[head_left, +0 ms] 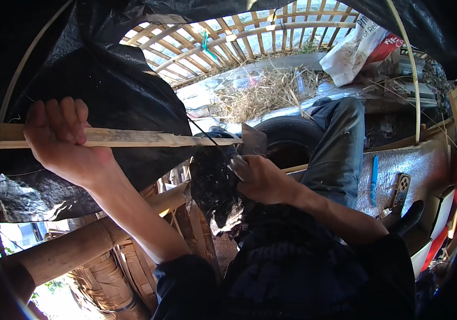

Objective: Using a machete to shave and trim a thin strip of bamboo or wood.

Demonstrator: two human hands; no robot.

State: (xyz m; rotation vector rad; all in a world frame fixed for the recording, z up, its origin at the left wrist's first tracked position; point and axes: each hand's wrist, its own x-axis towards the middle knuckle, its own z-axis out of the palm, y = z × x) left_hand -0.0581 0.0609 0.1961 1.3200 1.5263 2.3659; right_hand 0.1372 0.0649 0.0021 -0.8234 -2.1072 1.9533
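My left hand [63,133] is wrapped round a long split bamboo strip [143,137], which lies level across the left half of the view. In my right hand [265,180], closed and lower near the middle, is the handle of a broad-bladed knife. Its grey, flat blade [254,141] stands at the strip's right end; whether it has cut into the bamboo I cannot tell. A thin dark cord [203,131] runs down towards the handle. Just below the strip's tip hangs dark, speckled material [210,176] by my lap.
A black tyre [287,133] lies beside my jeans-clad leg [340,154]. Dry straw shavings [266,96] heap beyond it, before a bamboo lattice fence [239,37]. At right are a blue knife [374,176] and a phone [401,189]. A thick bamboo pole [73,248] crosses lower left.
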